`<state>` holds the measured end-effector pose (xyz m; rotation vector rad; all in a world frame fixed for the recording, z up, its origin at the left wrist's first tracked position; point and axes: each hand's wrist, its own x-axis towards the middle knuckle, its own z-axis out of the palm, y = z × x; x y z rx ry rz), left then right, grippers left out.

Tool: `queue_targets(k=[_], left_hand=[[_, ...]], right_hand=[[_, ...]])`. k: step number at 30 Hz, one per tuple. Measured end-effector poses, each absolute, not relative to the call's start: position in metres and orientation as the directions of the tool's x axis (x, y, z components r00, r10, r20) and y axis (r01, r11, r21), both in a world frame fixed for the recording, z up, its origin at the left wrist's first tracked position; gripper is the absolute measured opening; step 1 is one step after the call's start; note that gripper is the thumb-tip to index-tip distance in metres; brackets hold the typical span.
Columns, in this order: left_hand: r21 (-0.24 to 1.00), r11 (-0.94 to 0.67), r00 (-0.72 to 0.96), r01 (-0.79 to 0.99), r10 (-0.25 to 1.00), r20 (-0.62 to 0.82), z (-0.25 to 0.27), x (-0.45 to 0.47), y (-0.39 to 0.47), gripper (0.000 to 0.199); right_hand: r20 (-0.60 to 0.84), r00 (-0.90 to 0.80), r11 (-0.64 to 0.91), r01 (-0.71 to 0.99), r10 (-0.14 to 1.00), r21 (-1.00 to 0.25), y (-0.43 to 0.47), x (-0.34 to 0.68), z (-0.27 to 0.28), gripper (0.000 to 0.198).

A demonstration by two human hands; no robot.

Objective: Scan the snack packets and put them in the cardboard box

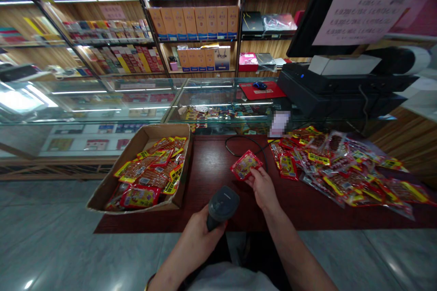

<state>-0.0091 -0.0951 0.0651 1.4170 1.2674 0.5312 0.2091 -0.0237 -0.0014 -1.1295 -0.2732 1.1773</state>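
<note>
Your left hand was closed around the handle of a dark barcode scanner, its head up and over the worktop, your wrist on the near-edge side. Your right hand pinched one red snack packet by its near right corner, thumb on the printed face. That packet sat beyond the scanner head and slightly to its right, apart from it, between the near and far edges of the worktop.

At the left edge you had an open cardboard box, set at a slant and covering most of that edge, with loose red and yellow packets inside. Toward the right edge lay a spread pile of similar packets, overlapping, some in clear plastic, reaching from near the far edge toward the near one. A black cable looped near the far edge, just beyond your held packet. A pixelated item was at the far edge, by the pile; couldn't tell what it was.

Past the far edge stood a glass display case, with a blue mouse on a red mat on top. A monitor with a paper sign stood to the right.
</note>
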Motion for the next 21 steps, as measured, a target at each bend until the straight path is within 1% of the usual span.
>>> queue_targets(k=[2,3,4,6,7,8,9,10,12,13,15,17,18,19,21], left_hand=[[0.893,0.213,0.297,0.397,0.891,-0.345,0.058,-0.010,-0.095,0.020],[0.888,0.227,0.285,0.400,0.890,-0.356,0.055,-0.010,-0.095,0.019],[0.884,0.239,0.278,0.402,0.888,-0.367,0.052,-0.010,-0.096,0.018],[0.878,0.255,0.274,0.405,0.882,-0.382,0.047,-0.010,-0.096,0.016],[0.877,0.259,0.278,0.404,0.879,-0.388,0.046,-0.010,-0.097,0.016],[0.877,0.261,0.284,0.404,0.875,-0.392,0.044,-0.011,-0.097,0.016],[0.875,0.262,0.286,0.407,0.873,-0.394,0.043,-0.011,-0.097,0.016],[0.873,0.261,0.284,0.413,0.873,-0.395,0.042,-0.012,-0.097,0.016],[0.868,0.254,0.271,0.426,0.880,-0.390,0.041,-0.015,-0.097,0.015],[0.867,0.249,0.265,0.431,0.884,-0.386,0.041,-0.016,-0.096,0.015],[0.869,0.242,0.266,0.433,0.886,-0.379,0.042,-0.018,-0.095,0.015],[0.874,0.237,0.275,0.424,0.886,-0.374,0.043,-0.019,-0.093,0.016],[0.875,0.237,0.279,0.422,0.884,-0.374,0.044,-0.019,-0.092,0.017],[0.875,0.237,0.284,0.422,0.882,-0.376,0.045,-0.018,-0.091,0.017],[0.871,0.237,0.292,0.430,0.877,-0.383,0.048,-0.015,-0.088,0.017]], right_hand=[[-0.333,0.380,-0.024,-0.627,0.863,-0.779,-0.011,0.192,0.018,0.027],[-0.300,0.319,-0.024,-0.649,0.899,-0.760,-0.004,0.179,0.030,0.027],[-0.256,0.229,-0.039,-0.669,0.939,-0.742,0.004,0.163,0.043,0.028],[-0.147,-0.023,-0.124,-0.672,0.989,-0.730,0.020,0.129,0.064,0.033],[-0.101,-0.138,-0.166,-0.639,0.985,-0.751,0.026,0.114,0.073,0.035],[-0.065,-0.202,-0.172,-0.574,0.977,-0.801,0.032,0.102,0.078,0.036],[-0.040,-0.206,-0.137,-0.485,0.978,-0.864,0.037,0.096,0.080,0.036],[-0.017,-0.161,-0.078,-0.381,0.987,-0.921,0.040,0.096,0.080,0.035],[0.036,0.012,0.038,-0.169,0.999,-0.985,0.041,0.117,0.072,0.034],[0.057,0.105,0.066,-0.085,0.993,-0.994,0.039,0.138,0.065,0.035],[0.063,0.273,0.053,0.044,0.960,-0.998,0.029,0.191,0.050,0.036],[0.084,0.453,0.004,0.175,0.887,-0.985,0.013,0.248,0.035,0.038],[0.093,0.527,-0.041,0.236,0.845,-0.971,0.004,0.274,0.028,0.041],[0.113,0.600,-0.122,0.337,0.792,-0.933,-0.006,0.295,0.021,0.044],[0.172,0.675,-0.346,0.559,0.717,-0.753,-0.022,0.323,0.005,0.048]])
